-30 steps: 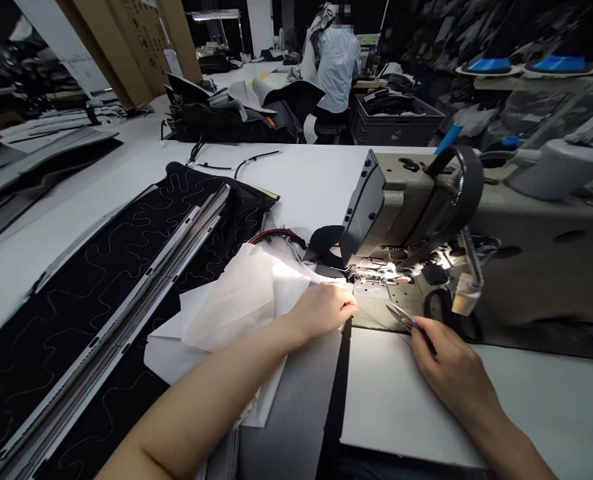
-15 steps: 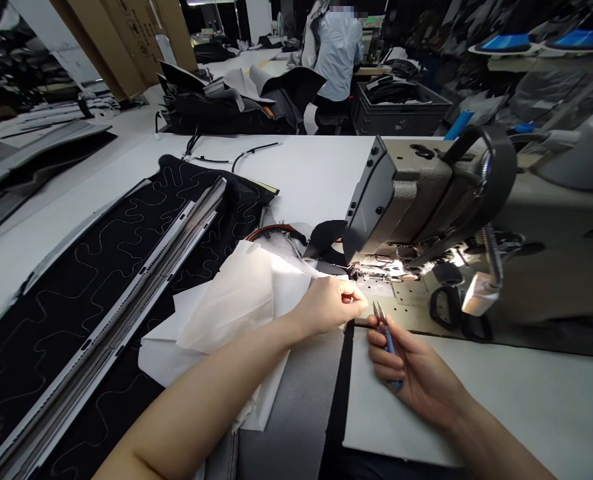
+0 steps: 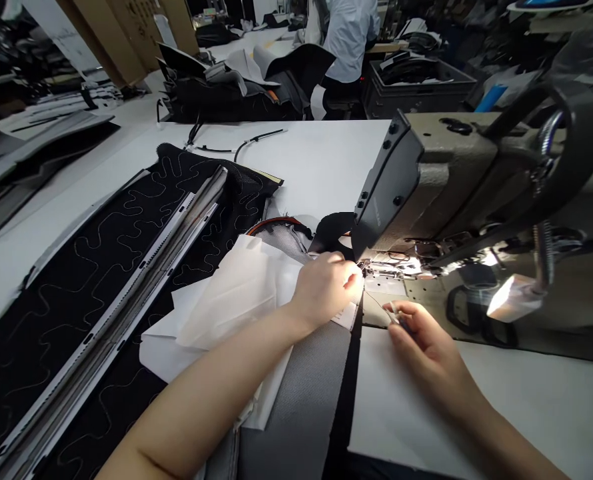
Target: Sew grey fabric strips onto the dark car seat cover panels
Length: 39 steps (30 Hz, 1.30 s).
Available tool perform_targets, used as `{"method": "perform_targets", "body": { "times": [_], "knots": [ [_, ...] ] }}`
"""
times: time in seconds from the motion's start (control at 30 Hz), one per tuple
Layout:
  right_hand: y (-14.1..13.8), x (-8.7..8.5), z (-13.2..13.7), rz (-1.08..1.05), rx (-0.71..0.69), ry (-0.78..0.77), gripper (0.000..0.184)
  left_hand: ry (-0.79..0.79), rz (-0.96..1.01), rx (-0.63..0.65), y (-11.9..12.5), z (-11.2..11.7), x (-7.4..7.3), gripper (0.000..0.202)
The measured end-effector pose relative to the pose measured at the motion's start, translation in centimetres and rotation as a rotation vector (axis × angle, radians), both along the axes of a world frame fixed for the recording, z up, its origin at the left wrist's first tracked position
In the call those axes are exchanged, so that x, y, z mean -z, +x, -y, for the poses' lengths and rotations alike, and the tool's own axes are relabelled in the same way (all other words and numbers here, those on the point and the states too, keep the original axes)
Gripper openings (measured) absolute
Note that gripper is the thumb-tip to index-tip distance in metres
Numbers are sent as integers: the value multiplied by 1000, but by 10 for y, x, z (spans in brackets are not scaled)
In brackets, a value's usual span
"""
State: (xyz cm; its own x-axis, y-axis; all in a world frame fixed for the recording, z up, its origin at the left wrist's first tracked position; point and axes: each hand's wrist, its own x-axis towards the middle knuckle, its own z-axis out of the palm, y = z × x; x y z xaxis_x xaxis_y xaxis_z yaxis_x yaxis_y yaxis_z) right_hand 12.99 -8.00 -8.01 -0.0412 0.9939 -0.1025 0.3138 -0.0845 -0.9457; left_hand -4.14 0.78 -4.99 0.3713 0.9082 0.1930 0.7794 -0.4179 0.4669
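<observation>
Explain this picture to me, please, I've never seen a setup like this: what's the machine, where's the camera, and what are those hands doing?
There is no robot here: these are a person's bare hands, seen from a camera worn on the head. The machine is a sewing machine, with a small lamp. The left hand is over grey fabric, beside the lit needle area; its fingertips are partly hidden. The right hand holds small snips, mostly covered by the fingers, near a dark thread. On the white table lie white sheets and a black stitched panel with long pale strips. Behind, another person wears a light shirt.
</observation>
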Motion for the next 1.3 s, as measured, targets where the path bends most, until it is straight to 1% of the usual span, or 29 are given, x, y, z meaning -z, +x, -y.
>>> {"method": "perform_targets", "body": {
  "times": [0.07,0.1,0.13,0.17,0.2,0.27,0.37,0.53,0.7,0.8,0.9,1.0,1.1,1.2,1.3],
  "knots": [
    [4,7,0,440,-93,343,24,97,-58,-10,0,-3,2,22],
    [5,9,0,584,-145,467,21,129,-71,-6,0,-5,4,22],
    [5,11,-1,667,-188,548,20,151,-78,-1,1,-6,5,22],
    [5,13,-2,698,-212,595,21,168,-82,1,1,-7,7,22],
    [4,13,-2,697,-216,610,23,181,-83,-2,2,-8,8,22],
    [2,13,-3,670,-195,598,26,202,-81,-20,4,-9,10,24],
    [0,11,-3,696,-152,575,27,218,-72,-34,6,-11,13,27],
    [0,12,-1,737,-108,551,29,289,-59,-23,8,-13,16,29],
    [0,14,0,744,-88,543,27,307,-50,-11,9,-15,21,33],
    [1,16,1,740,-80,533,29,337,-52,8,10,-15,24,30],
    [2,17,-1,761,-77,514,36,344,-67,30,11,-15,25,26],
    [4,14,-9,822,-65,556,44,316,-63,42,13,-15,25,26],
    [6,11,-24,871,-88,609,50,280,-39,25,14,-16,26,28],
    [8,12,-37,899,-91,587,51,266,2,-1,14,-17,28,26],
    [8,15,-44,865,-105,576,50,260,41,-11,14,-18,30,24]
  ]
}}
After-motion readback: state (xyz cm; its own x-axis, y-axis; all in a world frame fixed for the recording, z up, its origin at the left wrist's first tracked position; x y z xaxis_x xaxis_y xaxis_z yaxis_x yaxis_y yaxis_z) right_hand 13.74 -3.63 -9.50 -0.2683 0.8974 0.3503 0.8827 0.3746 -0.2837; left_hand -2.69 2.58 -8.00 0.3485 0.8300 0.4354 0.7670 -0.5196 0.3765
